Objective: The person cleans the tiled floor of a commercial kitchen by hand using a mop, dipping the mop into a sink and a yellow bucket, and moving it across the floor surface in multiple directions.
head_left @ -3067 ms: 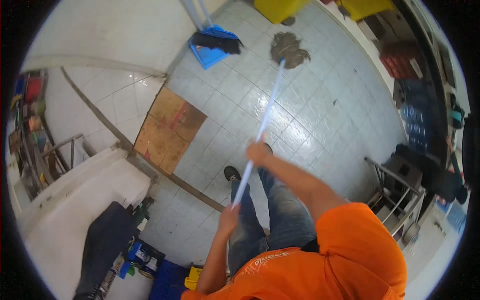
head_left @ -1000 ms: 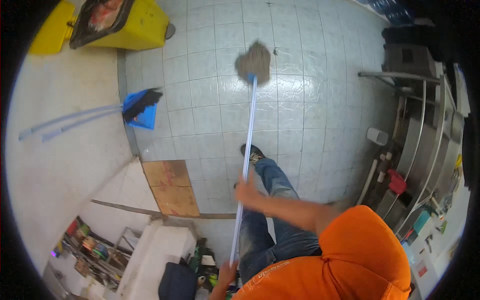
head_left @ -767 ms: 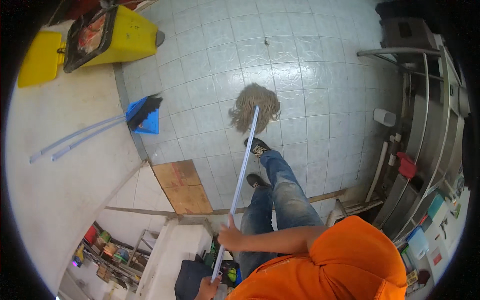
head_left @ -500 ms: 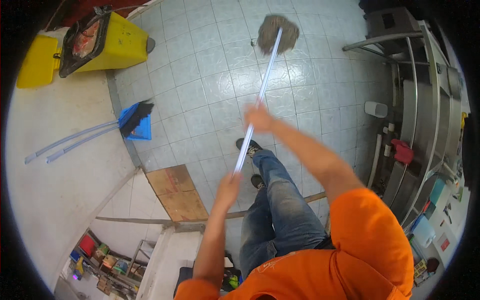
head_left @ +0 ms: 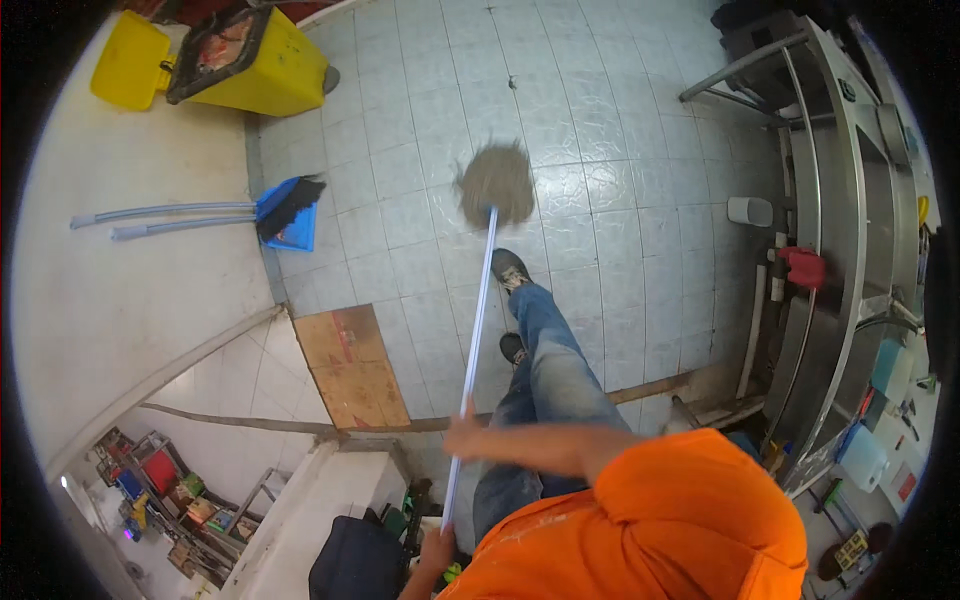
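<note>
Since half a second ago, the mop (head_left: 500,185) has come back from the far part of the floor toward the person's feet, and both hands have drawn in closer to the body. Its grey-brown strands, blurred at the edges, now lie on the pale tiled floor (head_left: 640,260) just ahead of the forward shoe (head_left: 508,268). The pale handle runs from the mop head down past the left side of the legs. The right hand (head_left: 463,438), somewhat blurred, is wrapped around the lower part of the handle, its forearm crossing in front of the jeans. The left hand (head_left: 435,552) is closed around the handle near its lower end, beside the orange shirt (head_left: 640,530).

To the left of the feet, a sheet of brown cardboard (head_left: 352,370) lies flat on the floor. Beyond it, a blue dustpan (head_left: 298,235) stands by the wall with a black-bristled broom (head_left: 290,208) against it, both long handles reaching left. Farther up is a yellow bin (head_left: 275,72) with its lid swung open. On the right, a white container (head_left: 750,211) sits on the floor near a metal stand (head_left: 850,240), where a red cloth (head_left: 801,267) hangs over a rail. A dark bag (head_left: 350,560) lies at lower left.
</note>
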The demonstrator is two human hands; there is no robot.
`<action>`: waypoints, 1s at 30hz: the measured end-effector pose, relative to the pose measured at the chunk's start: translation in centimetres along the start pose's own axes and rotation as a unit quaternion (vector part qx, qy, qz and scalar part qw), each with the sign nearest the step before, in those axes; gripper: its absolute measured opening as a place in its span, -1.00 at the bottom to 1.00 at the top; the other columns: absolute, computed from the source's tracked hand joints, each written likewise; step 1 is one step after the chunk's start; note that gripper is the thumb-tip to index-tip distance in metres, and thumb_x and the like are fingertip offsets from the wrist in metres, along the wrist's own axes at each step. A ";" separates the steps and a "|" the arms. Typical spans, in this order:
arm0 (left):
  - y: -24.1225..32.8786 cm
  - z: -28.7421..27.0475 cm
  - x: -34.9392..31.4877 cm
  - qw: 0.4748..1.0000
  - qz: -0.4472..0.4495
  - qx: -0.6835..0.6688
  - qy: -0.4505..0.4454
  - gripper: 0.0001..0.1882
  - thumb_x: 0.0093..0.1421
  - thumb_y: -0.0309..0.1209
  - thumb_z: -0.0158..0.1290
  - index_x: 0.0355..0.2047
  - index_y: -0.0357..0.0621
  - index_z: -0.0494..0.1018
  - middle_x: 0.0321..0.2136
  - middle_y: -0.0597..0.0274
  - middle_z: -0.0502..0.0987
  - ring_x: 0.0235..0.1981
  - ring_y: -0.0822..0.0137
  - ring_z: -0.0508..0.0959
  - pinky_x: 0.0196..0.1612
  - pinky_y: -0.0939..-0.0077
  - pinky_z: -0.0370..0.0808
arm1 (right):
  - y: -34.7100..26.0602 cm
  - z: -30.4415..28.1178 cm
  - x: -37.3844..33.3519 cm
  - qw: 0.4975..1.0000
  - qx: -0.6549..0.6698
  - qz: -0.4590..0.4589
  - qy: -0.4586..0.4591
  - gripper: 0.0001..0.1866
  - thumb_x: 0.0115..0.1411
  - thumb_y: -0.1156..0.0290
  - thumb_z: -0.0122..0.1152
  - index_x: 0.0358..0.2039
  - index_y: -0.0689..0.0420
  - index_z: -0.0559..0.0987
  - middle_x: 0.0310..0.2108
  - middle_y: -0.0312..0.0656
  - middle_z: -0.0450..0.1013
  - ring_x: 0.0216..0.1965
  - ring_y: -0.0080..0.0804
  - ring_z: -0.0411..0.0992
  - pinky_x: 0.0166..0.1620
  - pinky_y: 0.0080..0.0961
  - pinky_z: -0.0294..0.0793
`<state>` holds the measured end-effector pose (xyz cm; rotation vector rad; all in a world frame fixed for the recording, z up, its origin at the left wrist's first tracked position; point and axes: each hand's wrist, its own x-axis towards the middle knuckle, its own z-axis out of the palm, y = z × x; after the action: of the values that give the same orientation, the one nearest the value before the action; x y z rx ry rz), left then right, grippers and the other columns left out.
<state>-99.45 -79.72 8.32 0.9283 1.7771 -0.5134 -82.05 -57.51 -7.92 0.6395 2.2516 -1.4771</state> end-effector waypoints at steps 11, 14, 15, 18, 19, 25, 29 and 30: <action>27.5 -6.8 15.2 0.963 0.249 -0.078 0.065 -0.70 0.31 -0.24 -0.11 -0.14 -0.23 0.38 -0.37 -0.14 0.50 -0.33 -0.08 0.53 -0.26 0.18 0.43 | 22.4 -11.5 -4.6 0.880 -0.111 0.278 0.369 -0.80 0.17 0.34 -0.02 -0.32 0.05 0.58 -0.06 -0.17 0.41 0.28 -0.16 0.14 0.13 0.70 -0.34; 39.7 -10.5 17.9 0.949 0.306 -0.061 0.049 -0.72 0.30 -0.24 -0.10 -0.15 -0.19 0.38 -0.31 -0.21 0.53 -0.24 -0.26 0.50 -0.22 0.01 0.43 | 30.6 -19.2 -10.6 0.866 -0.099 0.335 0.359 -0.77 0.15 0.32 0.06 -0.18 -0.04 0.57 0.02 -0.17 0.37 0.33 -0.15 0.04 0.09 0.74 -0.25; 41.6 -12.2 16.8 0.960 0.275 -0.047 0.015 -0.73 0.31 -0.24 -0.11 -0.18 -0.20 0.38 -0.33 -0.22 0.53 -0.25 -0.27 0.50 -0.22 -0.01 0.43 | 31.3 -20.0 -11.4 0.869 -0.104 0.348 0.336 -0.75 0.12 0.31 0.10 -0.16 -0.07 0.56 0.01 -0.15 0.37 0.33 -0.13 0.04 0.08 0.74 -0.21; 39.1 -10.6 16.8 0.949 0.311 -0.016 0.053 -0.72 0.31 -0.22 -0.12 -0.19 -0.20 0.36 -0.36 -0.23 0.53 -0.27 -0.28 0.51 -0.24 -0.04 0.43 | 29.9 -19.2 -12.2 0.898 -0.099 0.335 0.267 -0.75 0.03 0.26 0.20 -0.22 -0.11 0.59 0.00 -0.13 0.38 0.31 -0.02 0.04 0.08 0.74 -0.17; 36.5 -8.0 16.4 0.949 0.306 -0.020 0.066 -0.70 0.32 -0.19 -0.14 -0.17 -0.19 0.36 -0.35 -0.25 0.52 -0.25 -0.27 0.51 -0.24 -0.07 0.42 | 30.0 -15.5 -12.5 0.893 -0.066 0.305 0.324 -0.80 -0.02 0.26 0.23 -0.33 -0.06 0.62 -0.07 -0.12 0.42 0.25 0.06 0.11 0.07 0.72 -0.16; 9.7 -0.3 1.8 0.988 0.081 0.077 -0.107 -0.66 0.32 -0.17 -0.14 -0.22 -0.23 0.40 -0.44 -0.19 0.49 -0.34 -0.22 0.50 -0.30 0.01 0.40 | 8.1 3.0 -10.0 0.982 0.023 0.150 0.111 -0.81 -0.04 0.34 0.20 -0.44 0.15 0.65 -0.30 -0.01 0.49 0.08 0.02 0.28 -0.02 0.84 -0.32; 8.6 -0.8 -3.6 0.970 0.037 0.013 -0.240 -0.67 0.35 -0.20 -0.16 -0.37 -0.25 0.32 -0.72 0.05 0.26 -0.64 0.01 0.38 -0.48 0.09 0.29 | 4.8 6.3 -12.3 0.982 0.075 0.062 0.164 -0.83 0.02 0.35 0.13 -0.47 0.08 0.66 -0.26 -0.04 0.51 0.09 -0.04 0.27 -0.04 0.86 -0.33; 10.2 -0.4 -3.5 0.974 0.152 0.035 -0.166 -0.67 0.35 -0.19 -0.16 -0.40 -0.21 0.33 -0.74 0.15 0.25 -0.67 0.16 0.35 -0.54 0.21 0.27 | 6.7 6.1 -12.6 0.975 0.047 0.063 0.209 -0.82 0.00 0.35 0.14 -0.48 0.12 0.66 -0.33 -0.05 0.50 0.03 -0.04 0.30 -0.02 0.83 -0.29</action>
<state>-90.98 -74.44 12.50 1.0731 1.2965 -0.5013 -67.53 -62.96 -8.63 1.1990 2.3925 -1.5024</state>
